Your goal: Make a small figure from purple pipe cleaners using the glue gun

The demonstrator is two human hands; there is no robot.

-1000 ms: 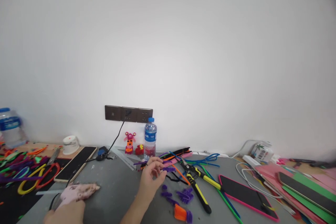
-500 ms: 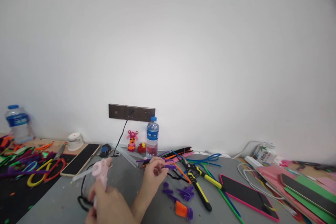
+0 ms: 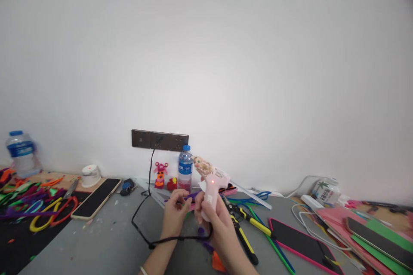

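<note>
My right hand [image 3: 214,212] is wrapped round the handle of a pink glue gun [image 3: 211,195]. A small red light glows on the gun. Its crusted, glue-smeared nozzle points up and left, and a clear glue stick [image 3: 253,193] juts from its back. The black cord [image 3: 174,239] runs from the handle across my left wrist. My left hand [image 3: 176,210] is pinched closed beside the gun. Purple pipe cleaner [image 3: 192,196] shows at its fingertips, but whether they hold it is unclear. Below my right hand, purple pieces [image 3: 201,231] and an orange piece [image 3: 218,262] lie partly hidden.
Yellow-black pliers [image 3: 247,240], pipe cleaners [image 3: 280,251] and a pink-edged tablet [image 3: 303,242] lie to the right. A water bottle [image 3: 185,167] and a small pink-orange figure [image 3: 159,175] stand by the wall. A phone [image 3: 96,197] and scissors [image 3: 66,212] are on the left.
My right hand has brought the glue gun from the left, across to the right of my left hand, and raised it. The gun's nozzle now points up-left. My left hand has shifted slightly left.
</note>
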